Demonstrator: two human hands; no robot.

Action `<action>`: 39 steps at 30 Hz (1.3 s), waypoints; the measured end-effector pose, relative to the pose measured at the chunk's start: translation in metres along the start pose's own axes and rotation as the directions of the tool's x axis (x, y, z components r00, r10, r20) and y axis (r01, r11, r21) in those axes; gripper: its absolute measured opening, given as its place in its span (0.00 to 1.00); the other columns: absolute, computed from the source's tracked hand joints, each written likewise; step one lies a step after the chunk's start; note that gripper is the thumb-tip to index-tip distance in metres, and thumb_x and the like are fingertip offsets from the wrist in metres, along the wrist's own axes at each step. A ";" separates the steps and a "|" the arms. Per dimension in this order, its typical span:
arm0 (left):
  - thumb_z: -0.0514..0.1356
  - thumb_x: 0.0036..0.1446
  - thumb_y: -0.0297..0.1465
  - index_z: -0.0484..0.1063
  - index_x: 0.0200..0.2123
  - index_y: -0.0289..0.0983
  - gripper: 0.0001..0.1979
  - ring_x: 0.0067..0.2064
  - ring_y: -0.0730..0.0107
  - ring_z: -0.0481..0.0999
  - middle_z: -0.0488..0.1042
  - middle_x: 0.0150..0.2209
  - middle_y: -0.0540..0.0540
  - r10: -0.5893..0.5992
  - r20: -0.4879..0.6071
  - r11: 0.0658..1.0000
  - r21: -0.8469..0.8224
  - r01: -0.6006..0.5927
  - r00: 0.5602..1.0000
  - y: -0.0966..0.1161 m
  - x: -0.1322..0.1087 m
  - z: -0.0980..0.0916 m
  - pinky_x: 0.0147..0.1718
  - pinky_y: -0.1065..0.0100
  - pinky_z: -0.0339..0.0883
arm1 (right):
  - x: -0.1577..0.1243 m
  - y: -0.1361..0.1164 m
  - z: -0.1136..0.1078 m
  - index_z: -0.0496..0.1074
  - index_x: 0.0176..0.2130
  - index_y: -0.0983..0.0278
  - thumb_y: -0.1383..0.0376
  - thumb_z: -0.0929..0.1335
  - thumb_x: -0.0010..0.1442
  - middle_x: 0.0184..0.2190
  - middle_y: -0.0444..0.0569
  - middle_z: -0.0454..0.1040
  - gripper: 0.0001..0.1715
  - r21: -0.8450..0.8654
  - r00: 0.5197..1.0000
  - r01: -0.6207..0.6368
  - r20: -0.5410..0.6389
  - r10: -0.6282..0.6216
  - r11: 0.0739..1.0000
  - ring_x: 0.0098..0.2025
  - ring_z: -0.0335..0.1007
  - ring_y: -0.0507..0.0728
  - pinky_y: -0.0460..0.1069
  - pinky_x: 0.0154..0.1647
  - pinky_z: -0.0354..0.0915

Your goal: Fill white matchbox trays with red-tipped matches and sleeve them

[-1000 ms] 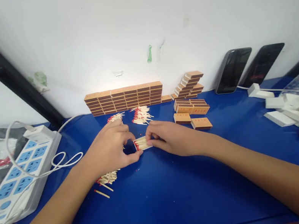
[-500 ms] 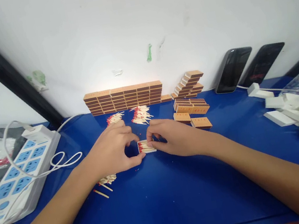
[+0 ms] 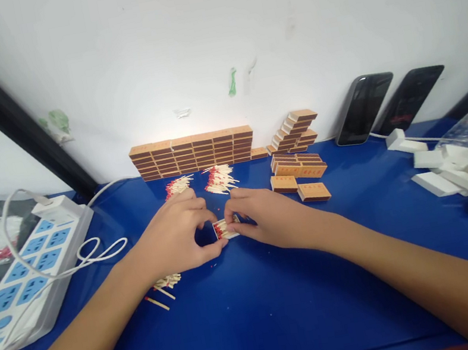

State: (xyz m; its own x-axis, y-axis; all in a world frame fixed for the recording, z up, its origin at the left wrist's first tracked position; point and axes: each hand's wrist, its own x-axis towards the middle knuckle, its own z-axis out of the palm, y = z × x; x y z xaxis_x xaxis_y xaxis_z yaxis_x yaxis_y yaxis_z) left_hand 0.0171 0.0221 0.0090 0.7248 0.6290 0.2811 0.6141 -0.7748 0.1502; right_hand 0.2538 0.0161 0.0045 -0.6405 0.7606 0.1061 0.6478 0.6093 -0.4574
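A small white matchbox tray [image 3: 234,235] lies on the blue table, with red-tipped matches [image 3: 221,230] inside it. My left hand [image 3: 182,229] grips the tray's left end between thumb and forefinger. From the right, my right hand [image 3: 264,217] reaches over the tray, fingertips pinched together on the matches in it. Whether a match is held between those fingers is hidden. Two match piles, one on the left [image 3: 178,186] and one on the right [image 3: 219,179], lie behind my hands. Another heap of matches [image 3: 168,282] shows beneath my left wrist.
Stacked matchboxes [image 3: 194,153] form a row along the wall, and a stepped stack [image 3: 296,131] stands right of it. Loose matchboxes [image 3: 313,191] lie nearer. Two phones [image 3: 365,109] lean on the wall. White trays [image 3: 447,179] are heaped right; a power strip [image 3: 29,271] is left.
My right hand's fingertips have moved slightly left over the tray, uncovering its right end. The tray is turned a little. My left hand keeps its hold.
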 end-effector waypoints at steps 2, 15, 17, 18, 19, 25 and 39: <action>0.67 0.62 0.44 0.83 0.35 0.38 0.15 0.37 0.62 0.70 0.74 0.29 0.47 -0.001 -0.001 1.000 0.001 0.001 1.000 0.000 0.000 0.000 0.39 0.58 0.64 | 0.000 0.001 0.000 0.76 0.42 0.64 0.71 0.68 0.72 0.42 0.49 0.74 0.06 -0.024 1.000 0.007 -0.004 -0.007 1.000 0.40 0.69 0.54 0.50 0.39 0.60; 0.69 0.60 0.43 0.83 0.36 0.38 0.13 0.37 0.61 0.70 0.74 0.29 0.47 -0.016 0.012 1.000 -0.002 0.016 1.000 0.001 0.000 -0.001 0.39 0.59 0.65 | -0.001 0.000 -0.003 0.76 0.45 0.64 0.72 0.65 0.74 0.45 0.49 0.75 0.10 0.024 0.998 -0.001 0.056 0.000 1.000 0.40 0.70 0.54 0.49 0.40 0.61; 0.69 0.60 0.43 0.83 0.35 0.38 0.13 0.36 0.62 0.70 0.74 0.29 0.47 -0.013 0.013 1.000 -0.002 0.013 1.000 0.001 0.000 -0.001 0.39 0.59 0.64 | 0.000 -0.002 -0.003 0.77 0.46 0.64 0.71 0.65 0.74 0.45 0.50 0.75 0.10 -0.020 0.999 -0.009 0.051 0.010 1.000 0.40 0.70 0.54 0.50 0.40 0.61; 0.69 0.60 0.43 0.83 0.34 0.38 0.13 0.36 0.62 0.70 0.74 0.29 0.47 -0.012 0.015 1.000 -0.004 0.012 1.000 0.001 0.000 -0.001 0.38 0.59 0.64 | 0.000 -0.003 -0.003 0.77 0.46 0.64 0.71 0.66 0.74 0.46 0.50 0.75 0.09 -0.041 0.999 -0.015 0.048 0.017 0.999 0.41 0.70 0.54 0.50 0.41 0.61; 0.69 0.60 0.43 0.82 0.34 0.38 0.13 0.36 0.62 0.70 0.74 0.29 0.48 -0.011 0.019 1.000 -0.006 0.011 1.000 0.001 0.000 -0.001 0.38 0.59 0.64 | 0.000 -0.004 -0.003 0.77 0.46 0.64 0.70 0.66 0.73 0.46 0.50 0.75 0.08 -0.058 0.999 -0.020 0.047 0.023 0.998 0.42 0.71 0.55 0.50 0.41 0.61; 0.69 0.60 0.42 0.83 0.35 0.38 0.13 0.37 0.62 0.71 0.75 0.30 0.47 -0.021 0.021 1.000 -0.008 0.021 1.000 0.001 0.001 -0.002 0.39 0.59 0.65 | 0.001 -0.003 0.000 0.76 0.43 0.65 0.70 0.66 0.74 0.45 0.51 0.76 0.08 -0.120 0.998 -0.022 0.050 0.028 0.992 0.42 0.71 0.55 0.50 0.41 0.62; 0.68 0.61 0.43 0.83 0.36 0.38 0.14 0.37 0.61 0.71 0.75 0.29 0.47 -0.020 0.027 1.000 -0.013 0.020 0.999 0.002 0.000 -0.001 0.40 0.58 0.65 | -0.001 -0.008 -0.002 0.79 0.45 0.66 0.72 0.65 0.74 0.42 0.51 0.73 0.12 -0.096 0.998 -0.005 0.068 0.011 0.995 0.37 0.69 0.54 0.50 0.39 0.61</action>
State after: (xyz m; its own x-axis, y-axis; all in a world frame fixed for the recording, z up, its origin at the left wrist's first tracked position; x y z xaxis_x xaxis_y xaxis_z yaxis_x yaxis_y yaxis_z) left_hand 0.0179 0.0209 0.0102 0.7206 0.6456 0.2529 0.6243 -0.7628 0.1686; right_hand 0.2502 0.0109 0.0102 -0.6596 0.7505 0.0411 0.6873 0.6244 -0.3712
